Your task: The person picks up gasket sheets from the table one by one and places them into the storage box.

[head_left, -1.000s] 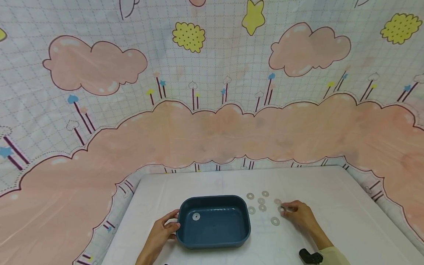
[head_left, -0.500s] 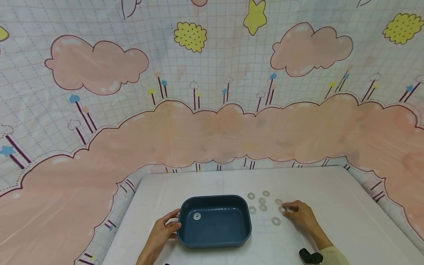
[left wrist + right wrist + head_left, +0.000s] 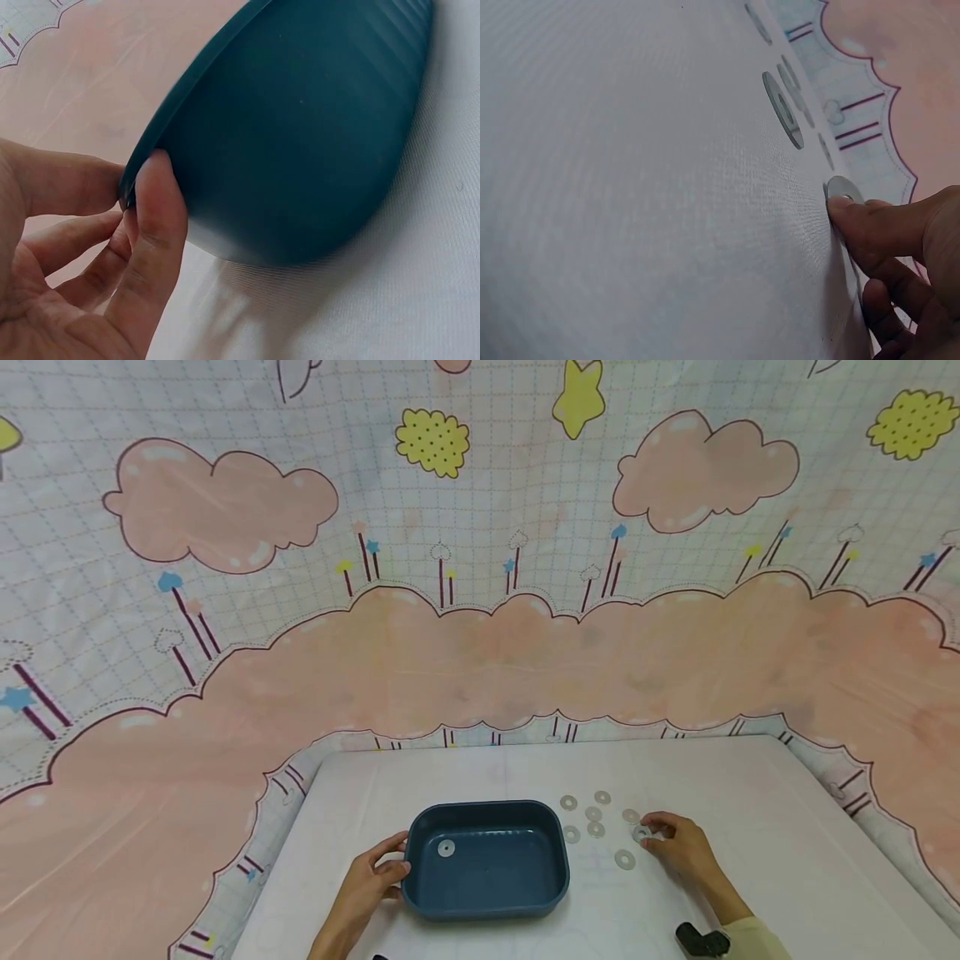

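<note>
Nearest to me in the head camera, a pale yellow sleeve [image 3: 757, 939] and a black device [image 3: 702, 940] are showing at the person's right wrist. A little farther in, the left hand [image 3: 363, 881] is gripping the left end of a blue tray [image 3: 487, 885]; from the left wrist camera I am seeing its digits closing on the rim with hardly a gap, one of them pressing against the outer wall. The tray is standing upright on the white tabletop [image 3: 720, 777], and a single washer [image 3: 446, 848] is lying inside it, toward the far left corner.

To the right of the tray, a lone washer [image 3: 625, 860] is lying closest to me. Just beyond, the right hand [image 3: 681, 845] is pinching another washer [image 3: 845, 187] by its edge, fingertips nearly together; through the right wrist camera I am seeing that piece tilting up, but I cannot tell whether it is fully clear of the surface. Six more washers [image 3: 602, 797] are lying flat in a loose scatter between the tray and that hand and a bit farther back. Behind everything, a cloud-patterned cloth [image 3: 480, 668] is hanging.
</note>
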A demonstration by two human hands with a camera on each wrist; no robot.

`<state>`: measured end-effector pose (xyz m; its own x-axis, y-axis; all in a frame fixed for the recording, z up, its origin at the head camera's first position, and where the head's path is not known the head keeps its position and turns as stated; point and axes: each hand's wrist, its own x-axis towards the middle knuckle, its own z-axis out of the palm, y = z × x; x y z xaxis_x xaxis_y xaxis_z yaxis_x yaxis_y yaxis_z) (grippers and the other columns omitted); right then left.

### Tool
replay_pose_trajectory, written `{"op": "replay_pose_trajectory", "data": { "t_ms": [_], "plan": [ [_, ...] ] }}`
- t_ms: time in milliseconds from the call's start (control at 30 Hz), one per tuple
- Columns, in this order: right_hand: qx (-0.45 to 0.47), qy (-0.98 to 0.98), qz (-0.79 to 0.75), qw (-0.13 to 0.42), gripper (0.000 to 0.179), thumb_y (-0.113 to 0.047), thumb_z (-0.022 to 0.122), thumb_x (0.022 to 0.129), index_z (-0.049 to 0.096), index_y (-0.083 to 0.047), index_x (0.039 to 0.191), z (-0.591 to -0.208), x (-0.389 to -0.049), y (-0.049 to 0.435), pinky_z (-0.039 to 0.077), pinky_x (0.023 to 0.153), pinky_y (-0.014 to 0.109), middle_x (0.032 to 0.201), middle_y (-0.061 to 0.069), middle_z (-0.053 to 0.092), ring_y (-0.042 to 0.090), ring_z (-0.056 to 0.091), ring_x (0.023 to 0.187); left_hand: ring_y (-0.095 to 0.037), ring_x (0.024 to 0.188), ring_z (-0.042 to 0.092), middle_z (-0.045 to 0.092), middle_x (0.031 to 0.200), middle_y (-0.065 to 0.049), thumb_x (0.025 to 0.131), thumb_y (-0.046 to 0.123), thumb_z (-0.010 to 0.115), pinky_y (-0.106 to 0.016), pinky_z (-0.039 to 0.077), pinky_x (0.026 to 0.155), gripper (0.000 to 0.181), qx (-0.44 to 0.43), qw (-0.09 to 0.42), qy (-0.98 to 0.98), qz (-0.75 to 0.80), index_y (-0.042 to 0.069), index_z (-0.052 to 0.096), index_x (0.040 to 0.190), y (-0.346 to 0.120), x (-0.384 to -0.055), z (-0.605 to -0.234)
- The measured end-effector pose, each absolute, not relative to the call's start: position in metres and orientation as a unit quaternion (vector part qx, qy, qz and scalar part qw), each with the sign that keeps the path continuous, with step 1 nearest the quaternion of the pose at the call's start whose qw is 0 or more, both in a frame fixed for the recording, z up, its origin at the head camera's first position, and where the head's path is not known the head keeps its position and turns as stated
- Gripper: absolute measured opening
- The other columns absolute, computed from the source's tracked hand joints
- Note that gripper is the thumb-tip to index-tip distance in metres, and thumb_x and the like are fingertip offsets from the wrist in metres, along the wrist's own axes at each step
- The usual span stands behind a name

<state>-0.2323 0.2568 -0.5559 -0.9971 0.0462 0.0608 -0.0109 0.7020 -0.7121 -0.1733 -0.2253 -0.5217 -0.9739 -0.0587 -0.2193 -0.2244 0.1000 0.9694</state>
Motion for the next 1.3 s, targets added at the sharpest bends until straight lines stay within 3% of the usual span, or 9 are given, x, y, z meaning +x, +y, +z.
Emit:
{"op": "replay_pose_trajectory", "data": {
  "t_ms": [300, 733, 833, 1000, 1300],
  "plan": [
    [-0.029, -0.911, 0.409, 0.035, 0.019, -0.006, 0.072, 0.082, 0.071, -0.004, 0.101, -0.558, -0.232, 0.258, 0.044, 0.068, 0.023, 0.089, 0.006, 0.069, 0.012, 0.057, 0.076, -0.015, 0.085, 0.064, 0.050, 0.124, -0.014, 0.088, 0.001, 0.065, -0.029, 0.052, 0.059, 0.055, -0.085, 0.065, 0.736, 0.668, 0.001, 0.050, 0.141, -0.227, -0.174, -0.523],
    [-0.026, -0.909, 0.413, 0.047, 0.014, -0.006, 0.068, 0.086, 0.071, -0.006, 0.100, -0.547, -0.227, 0.253, 0.048, 0.077, 0.029, 0.096, 0.010, 0.072, 0.018, 0.065, 0.087, -0.014, 0.085, 0.064, 0.050, 0.126, -0.015, 0.088, 0.001, 0.064, -0.028, 0.051, 0.059, 0.054, -0.081, 0.066, 0.734, 0.671, 0.001, 0.050, 0.141, -0.227, -0.174, -0.523],
    [-0.031, -0.900, 0.432, 0.044, 0.015, -0.007, 0.068, 0.087, 0.070, -0.006, 0.101, -0.543, -0.226, 0.250, 0.050, 0.073, 0.027, 0.100, 0.012, 0.072, 0.018, 0.067, 0.088, -0.014, 0.086, 0.064, 0.051, 0.127, -0.016, 0.089, 0.002, 0.064, -0.028, 0.052, 0.059, 0.055, -0.078, 0.069, 0.731, 0.674, 0.000, 0.049, 0.142, -0.227, -0.174, -0.523],
    [-0.038, -0.874, 0.484, 0.028, 0.018, -0.004, 0.066, 0.088, 0.068, -0.002, 0.106, -0.535, -0.223, 0.242, 0.052, 0.061, 0.024, 0.101, 0.015, 0.070, 0.012, 0.067, 0.076, -0.014, 0.086, 0.064, 0.051, 0.129, -0.017, 0.090, 0.003, 0.064, -0.029, 0.052, 0.060, 0.056, -0.076, 0.074, 0.725, 0.680, 0.000, 0.047, 0.143, -0.228, -0.173, -0.524],
    [-0.028, -0.849, 0.528, 0.020, 0.023, -0.008, 0.066, 0.091, 0.066, -0.001, 0.113, -0.522, -0.220, 0.228, 0.054, 0.060, 0.025, 0.102, 0.015, 0.070, 0.010, 0.072, 0.073, -0.014, 0.085, 0.064, 0.051, 0.129, -0.016, 0.090, 0.003, 0.064, -0.030, 0.053, 0.061, 0.056, -0.076, 0.072, 0.725, 0.681, 0.000, 0.047, 0.143, -0.230, -0.173, -0.525]
  ]
}}
